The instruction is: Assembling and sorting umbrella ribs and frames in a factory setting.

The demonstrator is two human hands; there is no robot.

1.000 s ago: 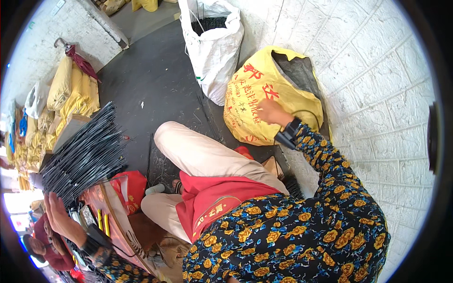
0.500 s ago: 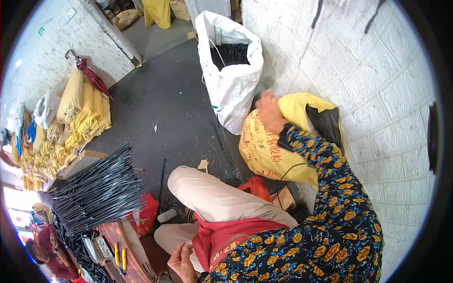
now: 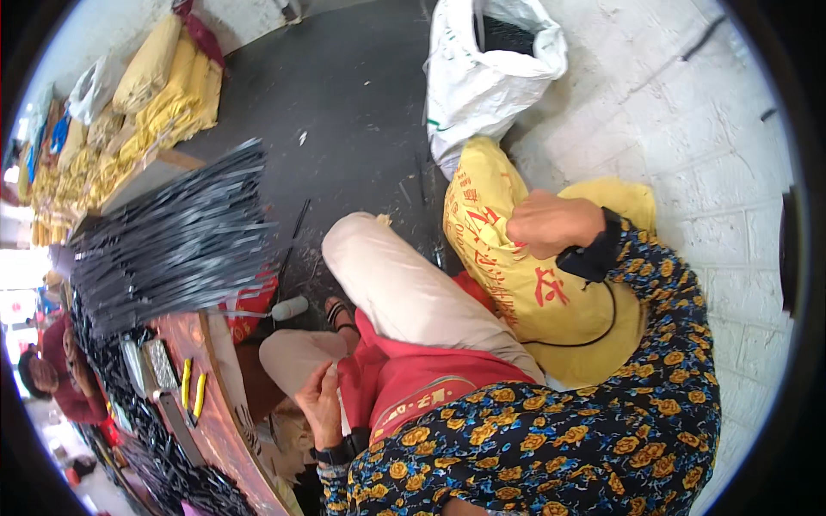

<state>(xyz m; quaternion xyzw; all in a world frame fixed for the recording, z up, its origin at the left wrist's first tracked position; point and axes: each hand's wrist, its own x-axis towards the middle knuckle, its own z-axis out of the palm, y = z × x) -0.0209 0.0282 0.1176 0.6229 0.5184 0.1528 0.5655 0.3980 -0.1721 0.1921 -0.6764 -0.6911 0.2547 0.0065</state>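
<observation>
At the far left, yellow bundles (image 3: 163, 95) lie stacked along the wall, and nearer in a thick fan of thin black rods (image 3: 172, 245) spreads across the edge of a reddish wooden bench (image 3: 219, 404), where two small yellow tools (image 3: 191, 389) rest side by side. Another person in a dark red top (image 3: 60, 378) sits low at the left rim.

Near the bottom centre, the left hand (image 3: 320, 402) lies against the lap beside a red apron (image 3: 413, 387). Its fingers are drawn together around a small pale strip; whether they truly pinch it is too small to tell. A dark band sits on that wrist.

To the right, the right hand (image 3: 551, 225) is balled up in a fist, fingers curled tight and bunching the fabric of a yellow sack (image 3: 508, 284). The sack stands on the dark floor just right of the bent knee, against the white brick wall (image 3: 688, 138). The hand grips it high, near its upper middle, with cloth bulging on both sides of the knuckles. It is a woven yellow bag with red printing, creased and slumped. Just beyond it stands a white sack (image 3: 482, 77), open-topped, with dark contents inside.
</observation>
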